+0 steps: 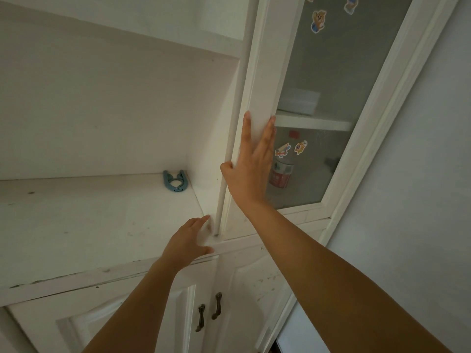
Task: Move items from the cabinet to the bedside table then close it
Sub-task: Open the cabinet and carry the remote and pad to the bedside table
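A white cabinet door (pixel 257 80) with a frosted glass pane stands to the right of an open shelf bay. My right hand (pixel 251 169) lies flat on the door's left stile, fingers stretched upward and thumb hooked round its edge. My left hand (pixel 190 242) is lower, fingers spread, its fingertips at the door's bottom corner where the shelf (pixel 102 225) ends; it holds nothing. Behind the glass I see a bottle with a red label (pixel 280 175) and, one shelf higher, a white box (pixel 298 100), both blurred by the pane.
A small blue clip-like object (pixel 174 182) lies at the back right of the open shelf. Cartoon stickers (pixel 300 147) dot the glass. Below are two shut lower doors with dark metal handles (pixel 216 305). A plain wall (pixel 420 200) runs along the right.
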A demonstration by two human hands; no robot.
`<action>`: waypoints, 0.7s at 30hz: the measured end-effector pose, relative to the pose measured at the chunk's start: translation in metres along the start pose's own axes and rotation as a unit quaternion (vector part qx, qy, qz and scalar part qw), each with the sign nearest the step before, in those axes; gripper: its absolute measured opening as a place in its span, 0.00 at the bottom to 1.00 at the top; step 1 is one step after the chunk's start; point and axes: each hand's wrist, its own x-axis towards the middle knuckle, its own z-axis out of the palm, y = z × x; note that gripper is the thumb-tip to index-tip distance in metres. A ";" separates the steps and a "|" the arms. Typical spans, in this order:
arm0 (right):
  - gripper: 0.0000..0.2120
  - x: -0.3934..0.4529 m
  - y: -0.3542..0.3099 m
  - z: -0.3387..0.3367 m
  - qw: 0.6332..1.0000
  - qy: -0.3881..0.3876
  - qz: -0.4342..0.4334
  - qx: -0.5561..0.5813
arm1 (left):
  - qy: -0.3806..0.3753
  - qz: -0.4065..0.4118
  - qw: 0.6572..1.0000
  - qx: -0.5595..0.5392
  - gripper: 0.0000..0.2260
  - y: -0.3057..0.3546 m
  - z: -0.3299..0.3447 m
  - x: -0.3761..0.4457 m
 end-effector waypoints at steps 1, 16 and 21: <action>0.50 0.000 -0.003 0.001 1.000 0.007 0.008 0.006 | 0.002 0.000 1.000 -0.001 0.38 0.000 0.000 0.000; 0.49 0.001 -0.007 0.007 0.996 0.049 -0.036 -0.060 | 0.003 -0.008 1.000 -0.003 0.39 0.000 -0.001 -0.001; 0.48 0.001 -0.014 0.015 0.994 0.078 -0.008 -0.082 | 0.001 -0.011 1.000 0.000 0.38 0.002 -0.001 0.000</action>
